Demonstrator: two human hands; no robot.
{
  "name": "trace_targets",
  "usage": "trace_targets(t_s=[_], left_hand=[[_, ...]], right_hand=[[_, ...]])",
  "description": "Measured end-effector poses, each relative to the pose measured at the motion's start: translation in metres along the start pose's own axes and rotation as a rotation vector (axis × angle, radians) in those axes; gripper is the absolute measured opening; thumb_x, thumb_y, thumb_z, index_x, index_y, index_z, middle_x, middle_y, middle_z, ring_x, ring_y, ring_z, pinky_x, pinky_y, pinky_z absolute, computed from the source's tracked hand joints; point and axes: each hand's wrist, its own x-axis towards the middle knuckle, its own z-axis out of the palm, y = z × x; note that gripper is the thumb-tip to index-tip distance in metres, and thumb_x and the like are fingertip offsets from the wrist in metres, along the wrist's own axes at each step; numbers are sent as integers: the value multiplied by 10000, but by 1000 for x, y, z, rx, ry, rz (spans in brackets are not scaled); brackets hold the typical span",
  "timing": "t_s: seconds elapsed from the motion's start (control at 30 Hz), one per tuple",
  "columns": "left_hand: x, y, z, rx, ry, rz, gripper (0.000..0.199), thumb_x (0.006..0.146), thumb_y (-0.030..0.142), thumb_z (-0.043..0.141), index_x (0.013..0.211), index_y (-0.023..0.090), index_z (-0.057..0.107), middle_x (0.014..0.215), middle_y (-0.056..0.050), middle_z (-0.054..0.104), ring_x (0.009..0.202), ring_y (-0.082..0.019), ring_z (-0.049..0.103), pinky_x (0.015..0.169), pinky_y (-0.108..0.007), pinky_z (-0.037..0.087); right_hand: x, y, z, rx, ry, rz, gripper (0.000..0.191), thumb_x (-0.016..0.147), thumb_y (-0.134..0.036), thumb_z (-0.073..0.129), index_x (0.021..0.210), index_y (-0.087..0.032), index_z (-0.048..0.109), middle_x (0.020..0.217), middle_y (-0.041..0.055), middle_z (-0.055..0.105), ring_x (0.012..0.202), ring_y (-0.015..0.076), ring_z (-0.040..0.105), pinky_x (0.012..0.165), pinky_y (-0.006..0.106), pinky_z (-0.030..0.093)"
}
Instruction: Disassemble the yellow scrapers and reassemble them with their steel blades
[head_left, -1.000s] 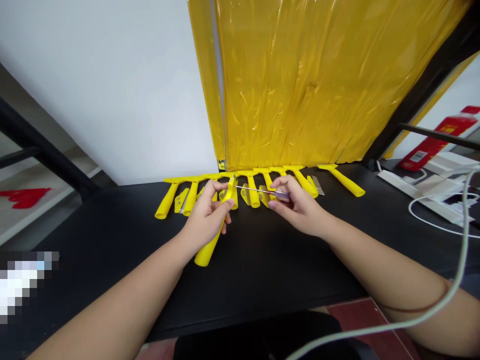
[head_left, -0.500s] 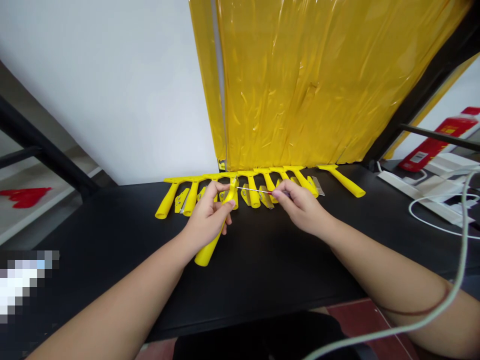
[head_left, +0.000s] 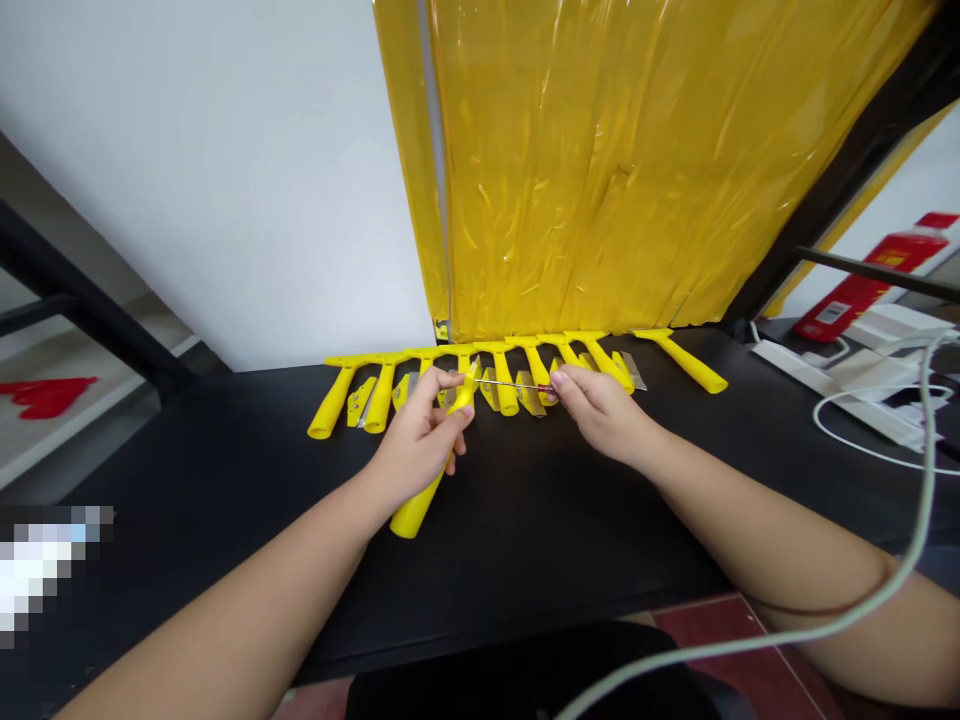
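Observation:
My left hand (head_left: 426, 428) is closed around a yellow scraper (head_left: 414, 510), its hollow handle slanting down toward me and its head up between thumb and fingers. From the right, my right hand (head_left: 604, 405) grips the handle of a thin screwdriver (head_left: 514, 385). The shaft reaches to the scraper's head; the exact contact at the tip is too small to make out. Behind my hands, several yellow scraper handles (head_left: 330, 405) lie in a row. Small yellow pieces with metal blades (head_left: 532, 395) lie between them, partly covered by my left hand.
The black table (head_left: 555, 560) backs onto a white panel (head_left: 300, 200) and yellow plastic sheeting (head_left: 570, 180). On the right are a red bottle (head_left: 862, 285), a white power strip (head_left: 832, 385) and a pale cable (head_left: 926, 480) that crosses my right forearm. Dark frame bars (head_left: 97, 320) flank both sides.
The fingers of my right hand have shifted around the screwdriver's handle. My left hand keeps the scraper in almost the same place; the view has moved very slightly.

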Motion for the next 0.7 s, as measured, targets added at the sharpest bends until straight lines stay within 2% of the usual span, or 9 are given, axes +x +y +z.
trace_targets(t_s=[0.07,0.13,0.23,0.3,0.37,0.47,0.57,0.63,0.7], left_hand=[[0,-1,0,-17,22,35,298,949,362,643,1103,269,406,868,46,574,468,-82,581,361,-193,479],[1,-2,0,-23,47,63,303,940,361,652,1085,269,403,979,20,578,509,-88,613,351,-200,482],[2,-4,0,-1,58,66,286,953,355,638,1086,272,400,973,20,572,517,-97,622,353,-208,481],[2,-6,-1,19,59,64,272,971,362,620,1101,277,397,893,38,568,497,-104,616,359,-208,475],[2,-9,-2,55,55,63,262,989,372,602,1122,282,395,800,63,558,464,-108,601,367,-205,467],[3,-11,-5,130,20,62,241,1010,379,571,1146,284,397,689,90,556,403,-102,554,375,-197,456],[4,-13,-8,173,-28,64,236,1027,388,540,1189,278,409,625,96,556,376,-99,526,386,-192,461],[5,-14,-10,175,-39,88,258,1028,394,536,1225,273,421,667,79,576,386,-94,529,386,-193,469],[6,-14,-12,167,-19,156,274,1014,395,559,1229,267,447,894,3,652,453,-86,571,375,-193,476]], right_hand=[[-2,-2,0,27,-28,-24,186,1061,-406,508,1003,-230,520,775,-1,593,662,167,532,635,307,406],[-4,-6,2,26,-29,-50,168,1030,-377,579,1060,-237,491,812,-4,620,652,155,542,619,293,407],[-7,-10,9,-11,25,-79,155,1042,-361,552,966,-229,521,758,-17,576,624,138,507,620,291,389],[-6,-10,16,31,23,-68,248,1054,-391,520,876,-220,541,714,-22,519,623,135,472,617,292,369],[-5,-8,22,200,-35,23,366,1047,-464,511,776,-218,514,658,-33,452,586,128,419,571,284,338],[-2,-6,26,643,-179,302,466,977,-578,588,704,-234,430,566,-88,312,473,91,248,459,253,223],[-1,-8,25,978,-278,492,480,915,-561,687,687,-227,428,536,-119,253,449,62,142,430,231,132],[-2,-10,23,1092,-291,534,471,907,-522,717,681,-217,438,531,-122,254,446,56,136,428,225,118],[-3,-12,23,1164,-302,549,468,911,-503,722,680,-214,436,532,-123,247,444,55,131,425,226,116]])
